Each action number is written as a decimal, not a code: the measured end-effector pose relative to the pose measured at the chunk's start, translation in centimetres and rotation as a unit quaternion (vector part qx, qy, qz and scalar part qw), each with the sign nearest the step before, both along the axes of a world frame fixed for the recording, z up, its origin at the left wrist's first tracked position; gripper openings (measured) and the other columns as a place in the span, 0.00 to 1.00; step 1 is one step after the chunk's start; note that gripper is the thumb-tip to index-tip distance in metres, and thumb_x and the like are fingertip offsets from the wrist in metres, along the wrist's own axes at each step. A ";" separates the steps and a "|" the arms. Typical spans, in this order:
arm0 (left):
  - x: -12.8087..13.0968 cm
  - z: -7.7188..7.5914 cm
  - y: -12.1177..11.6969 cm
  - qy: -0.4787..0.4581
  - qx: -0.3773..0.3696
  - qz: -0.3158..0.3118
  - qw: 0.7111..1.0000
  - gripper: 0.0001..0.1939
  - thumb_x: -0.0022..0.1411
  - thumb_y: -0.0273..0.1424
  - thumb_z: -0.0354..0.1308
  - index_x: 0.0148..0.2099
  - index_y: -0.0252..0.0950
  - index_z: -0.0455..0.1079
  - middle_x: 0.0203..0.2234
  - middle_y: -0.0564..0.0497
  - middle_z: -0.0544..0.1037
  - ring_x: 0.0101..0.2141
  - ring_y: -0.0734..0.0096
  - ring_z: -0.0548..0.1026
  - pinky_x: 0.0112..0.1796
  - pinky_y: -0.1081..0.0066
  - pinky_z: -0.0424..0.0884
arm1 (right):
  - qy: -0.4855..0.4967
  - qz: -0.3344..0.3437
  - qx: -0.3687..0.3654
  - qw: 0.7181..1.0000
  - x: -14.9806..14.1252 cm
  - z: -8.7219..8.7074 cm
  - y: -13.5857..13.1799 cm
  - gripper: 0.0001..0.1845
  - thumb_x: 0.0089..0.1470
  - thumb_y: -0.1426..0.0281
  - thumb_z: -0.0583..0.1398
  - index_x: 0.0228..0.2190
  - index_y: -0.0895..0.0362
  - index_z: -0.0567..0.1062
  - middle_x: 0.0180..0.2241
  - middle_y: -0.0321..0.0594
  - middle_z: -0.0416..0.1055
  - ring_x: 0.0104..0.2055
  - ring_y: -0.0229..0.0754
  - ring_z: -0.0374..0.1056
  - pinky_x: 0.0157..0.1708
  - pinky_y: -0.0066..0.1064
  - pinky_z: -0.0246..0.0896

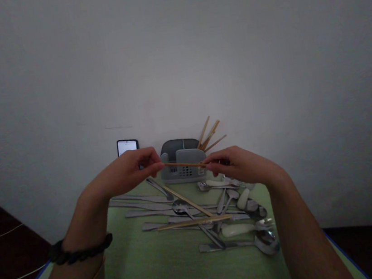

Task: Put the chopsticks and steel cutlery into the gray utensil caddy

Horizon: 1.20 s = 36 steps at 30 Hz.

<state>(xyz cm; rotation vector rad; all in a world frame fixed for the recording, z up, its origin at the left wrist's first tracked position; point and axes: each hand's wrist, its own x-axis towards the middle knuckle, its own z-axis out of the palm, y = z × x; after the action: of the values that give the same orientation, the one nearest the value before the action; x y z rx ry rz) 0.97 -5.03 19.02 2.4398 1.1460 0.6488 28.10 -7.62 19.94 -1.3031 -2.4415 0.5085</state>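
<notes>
Item: slim wooden chopstick [184, 164], tan, straight, smooth-looking, held nearly level in the air before the caddy; whether one stick or two lying close together, I cannot tell from here

Item: caddy [188, 155], grey, plastic in look, rounded corners, front wall pierced with small holes and slots, darker back panel; stands on the table against the wall

Item: wooden chopsticks in the caddy [211, 132], several, thin, fanned out at its right side

Item: table [190, 276], pale green covering, faintly streaked, blue edging

Item: table knives [144, 213], flat dull metal, strewn mostly to the left

Item: loose chopsticks [197, 222], pale wood, one slanting across the knives, others lying crosswise nearer the front

Item: large spoon [267, 242], shiny metal, deep rounded bowl, at the front right; smaller spoons and forks heaped behind it

Item: white-handled utensil [237, 229], plump glossy handle, metal end

Item: phone [127, 146], dark rim, lit screen, partly hidden behind the left hand

Item: wall [175, 58], pale, matt, lightly marked

Item: left hand [138, 166], thumb and forefinger pinched together on the chopstick's left end, other fingers curled; dark beaded bracelet [80, 253] on the forearm

Item: right hand [232, 163], thumb and forefinger closed on the right end, remaining fingers bent beneath the palm
</notes>
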 end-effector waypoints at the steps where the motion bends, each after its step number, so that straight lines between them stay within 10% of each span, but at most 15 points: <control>1: -0.5 -0.1 0.2 -0.008 -0.001 0.009 1.000 0.17 0.60 0.44 0.51 0.34 0.35 0.67 0.26 0.51 0.75 0.27 0.72 0.71 0.29 0.74 0.66 | 0.000 -0.003 0.001 1.000 0.5 0.0 0.1 0.15 0.57 0.65 0.54 0.38 0.59 0.77 0.27 0.38 0.73 0.27 0.35 0.62 0.27 0.26 0.52; 18: 2.2 -0.4 0.4 -0.144 0.049 -0.026 0.988 0.14 0.62 0.39 0.50 0.37 0.33 0.68 0.26 0.52 0.74 0.30 0.74 0.71 0.32 0.74 0.67 | 0.070 0.012 0.059 0.996 -1.4 -0.4 0.3 0.14 0.59 0.65 0.52 0.38 0.58 0.75 0.23 0.34 0.67 0.25 0.33 0.60 0.26 0.25 0.51; 27: 2.3 -1.0 0.9 -0.042 -0.009 -0.032 0.999 0.16 0.63 0.40 0.48 0.37 0.34 0.70 0.28 0.52 0.76 0.30 0.73 0.72 0.32 0.74 0.67 | 0.150 -0.022 0.149 0.977 -1.7 -0.8 1.0 0.09 0.53 0.66 0.58 0.29 0.58 0.76 0.29 0.39 0.69 0.31 0.36 0.63 0.32 0.28 0.56; 36: 2.7 -2.7 1.6 0.036 -0.080 -0.073 0.993 0.20 0.63 0.43 0.46 0.49 0.37 0.68 0.42 0.49 0.76 0.41 0.67 0.72 0.41 0.71 0.66 | 0.351 -0.009 0.011 0.936 -2.1 -1.6 1.7 0.11 0.52 0.62 0.60 0.30 0.58 0.70 0.21 0.32 0.67 0.22 0.33 0.65 0.24 0.26 0.62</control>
<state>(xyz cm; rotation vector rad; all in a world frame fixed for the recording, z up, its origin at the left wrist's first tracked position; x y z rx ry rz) 3.72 -3.41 16.36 2.3998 0.9928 0.4119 25.98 -5.95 18.39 -0.9130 -1.8273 0.7792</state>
